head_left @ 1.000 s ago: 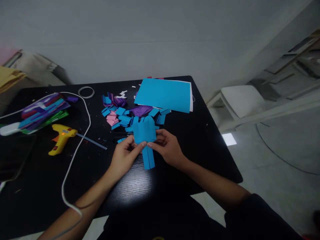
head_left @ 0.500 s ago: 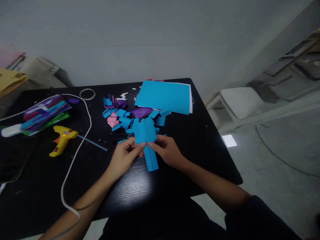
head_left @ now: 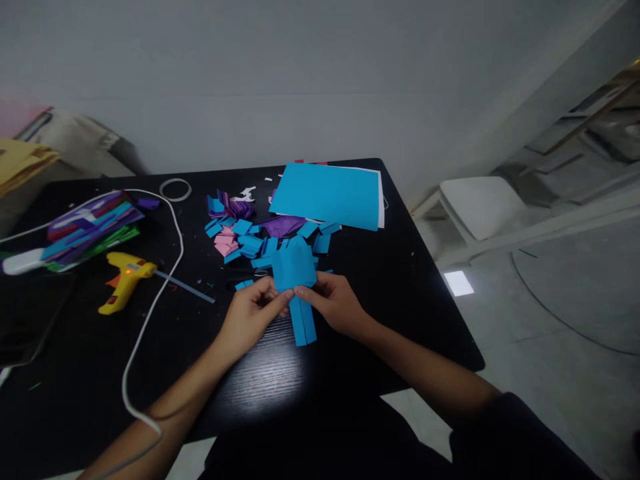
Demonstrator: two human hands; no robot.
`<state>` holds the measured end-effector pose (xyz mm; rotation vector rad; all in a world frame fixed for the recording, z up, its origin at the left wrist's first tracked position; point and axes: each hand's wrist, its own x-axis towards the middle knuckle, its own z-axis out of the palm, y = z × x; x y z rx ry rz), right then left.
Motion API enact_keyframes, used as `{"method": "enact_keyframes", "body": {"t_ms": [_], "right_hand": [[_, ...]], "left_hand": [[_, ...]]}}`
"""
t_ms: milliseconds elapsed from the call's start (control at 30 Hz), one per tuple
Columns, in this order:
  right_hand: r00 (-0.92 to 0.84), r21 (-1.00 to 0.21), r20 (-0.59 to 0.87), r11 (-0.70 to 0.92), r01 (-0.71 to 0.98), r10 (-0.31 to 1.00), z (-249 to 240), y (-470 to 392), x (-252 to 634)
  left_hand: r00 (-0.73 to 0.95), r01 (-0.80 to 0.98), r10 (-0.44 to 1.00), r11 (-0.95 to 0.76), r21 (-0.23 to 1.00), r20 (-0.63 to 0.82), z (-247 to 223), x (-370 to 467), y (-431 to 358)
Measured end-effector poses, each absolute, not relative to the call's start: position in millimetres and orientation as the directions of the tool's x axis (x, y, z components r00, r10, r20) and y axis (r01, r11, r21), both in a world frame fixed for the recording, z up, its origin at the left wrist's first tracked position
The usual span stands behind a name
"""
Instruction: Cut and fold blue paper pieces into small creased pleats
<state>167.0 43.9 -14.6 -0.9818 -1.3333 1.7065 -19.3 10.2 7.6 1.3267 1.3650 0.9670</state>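
Note:
A blue folded paper piece, with a wide upper part and a narrow strip hanging below, is held over the black table. My left hand grips its left side, thumb on the front near the join. On the right side my right hand pinches it, the two thumbs almost touching. Fingers behind the paper are partly hidden. Just beyond the piece lie small folded blue papers, pink ones and a purple folded paper.
A yellow glue gun with a glue stick lies left, beside a white cable. Colored paper strips are at far left. Blue sheets lie at the back, a tape ring further left. A white stool stands right.
The blue paper piece has shifted slightly to the right and its wide part has tilted a little. Both hands keep their hold, with the thumbs slightly closer together.

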Motion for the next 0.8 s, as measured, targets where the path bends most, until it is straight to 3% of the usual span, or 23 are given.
{"method": "enact_keyframes", "body": {"t_ms": [800], "right_hand": [[-0.413, -0.964, -0.153, -0.227, -0.136, 0.898, -13.7, 42.2, 165.5]], "left_hand": [[0.060, 0.205, 0.994, 0.081, 0.975, -0.095, 9.8, -17.7, 10.3]]}}
